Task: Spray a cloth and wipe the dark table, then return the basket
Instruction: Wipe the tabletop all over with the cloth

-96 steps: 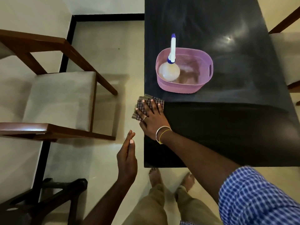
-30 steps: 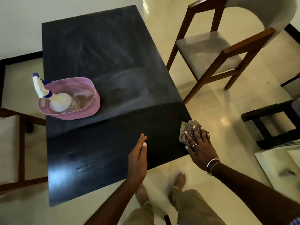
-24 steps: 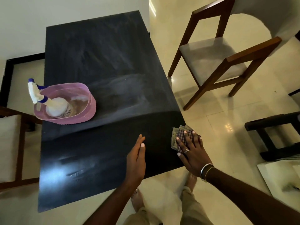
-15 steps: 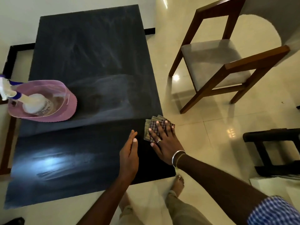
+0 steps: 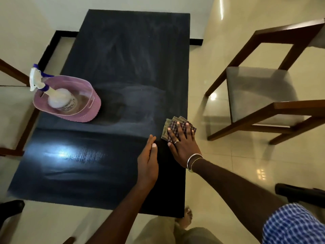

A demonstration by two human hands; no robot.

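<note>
Head view. The dark bench (image 5: 123, 67) runs lengthwise away from the person, its near part glossy with a bright glare and its middle streaked with pale smears. The folded checked cloth (image 5: 173, 121) lies on the bench at its right edge, about halfway along. Of the two hands, the right hand (image 5: 182, 143) lies flat on the cloth with fingers straight and spread, pressing down rather than gripping; a ring (image 5: 176, 141) sits on one finger and bangles (image 5: 193, 161) circle the wrist. The left hand (image 5: 147, 166) is just beside it, over the bench, turned edge-on with fingers straight and together, holding nothing; whether it touches the surface cannot be told. The pink basket (image 5: 84, 118) stands at the bench's left edge, well apart from the cloth. A spray bottle (image 5: 61, 101) leans inside it, its blue-and-white trigger head jutting out over the left rim. A wooden chair (image 5: 260, 95) with a grey seat stands on the glossy tiled floor (image 5: 228, 164) to the right of the bench. A blue checked sleeve (image 5: 295, 226) fills the lower right corner.
</note>
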